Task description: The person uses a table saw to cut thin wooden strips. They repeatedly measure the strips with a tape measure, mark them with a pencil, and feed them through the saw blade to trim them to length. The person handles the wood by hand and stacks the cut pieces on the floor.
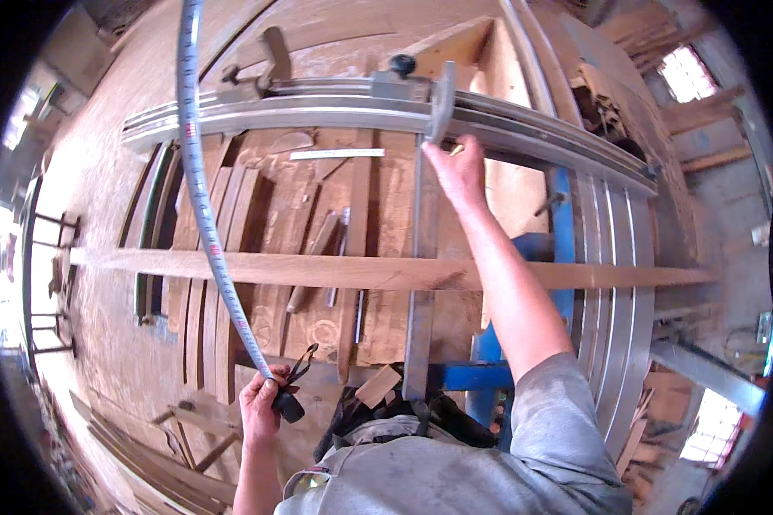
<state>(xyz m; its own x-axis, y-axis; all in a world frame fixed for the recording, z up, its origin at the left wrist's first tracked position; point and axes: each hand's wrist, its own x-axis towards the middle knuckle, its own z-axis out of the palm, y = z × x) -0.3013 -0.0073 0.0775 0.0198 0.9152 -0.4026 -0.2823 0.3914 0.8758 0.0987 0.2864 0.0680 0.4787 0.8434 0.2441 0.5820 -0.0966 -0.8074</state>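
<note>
My left hand point(259, 397) grips a black tape measure point(289, 405) with a dangling strap. Its metal blade point(204, 215) stretches up past the top edge, crossing over a long wooden board point(378, 269). My right hand point(462, 172) is closed at the lower end of an upright metal plate point(441, 99) on an aluminum fence point(335, 112); a small yellowish bit shows by its fingers, too small to name. The long board lies crosswise below that hand, under my forearm.
Several loose strips point(232, 335) lie on the worktop, with a white strip point(335, 154) near the fence. A plywood box point(498, 60) stands behind. Blue machine framework point(455, 375) and aluminum table rails point(614, 343) are at right. Wood planks point(124, 446) lie lower left.
</note>
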